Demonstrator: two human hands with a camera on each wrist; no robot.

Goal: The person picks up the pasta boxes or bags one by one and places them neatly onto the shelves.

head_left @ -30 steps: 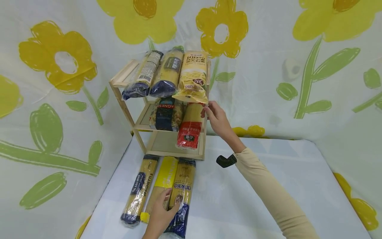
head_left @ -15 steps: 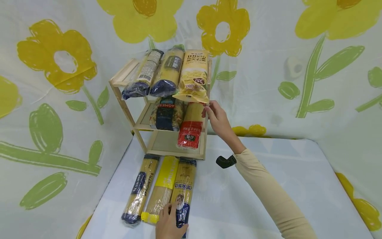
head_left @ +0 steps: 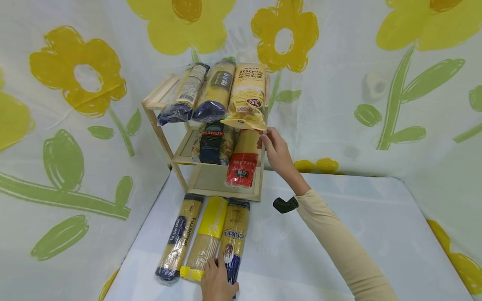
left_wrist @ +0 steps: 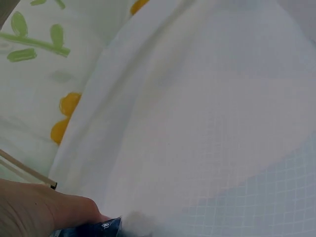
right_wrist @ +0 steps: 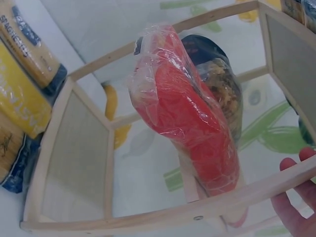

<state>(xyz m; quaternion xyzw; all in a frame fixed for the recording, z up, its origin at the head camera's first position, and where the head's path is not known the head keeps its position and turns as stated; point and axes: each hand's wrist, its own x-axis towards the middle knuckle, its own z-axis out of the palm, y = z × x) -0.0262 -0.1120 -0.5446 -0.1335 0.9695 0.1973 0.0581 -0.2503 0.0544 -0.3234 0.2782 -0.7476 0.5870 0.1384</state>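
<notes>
Flower-print cloth backs the wooden rack [head_left: 211, 167], where the right hand [head_left: 276, 152] still pinches the red-ended pasta pack [head_left: 242, 161] on the middle shelf, while the left hand [head_left: 218, 284], drawn nearer, presses flat on the table packs [head_left: 211, 234].

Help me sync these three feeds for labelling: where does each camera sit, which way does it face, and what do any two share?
Head: worn high, facing forward and down at the wooden rack, three spaghetti packs on the table, left hand, right hand.
Left wrist: low over the white tablecloth; only a bit of that hand shows.
Right wrist: below the rack, facing up at the red pack; fingertips show.
Shared: head and right wrist both show the red pack.
</notes>
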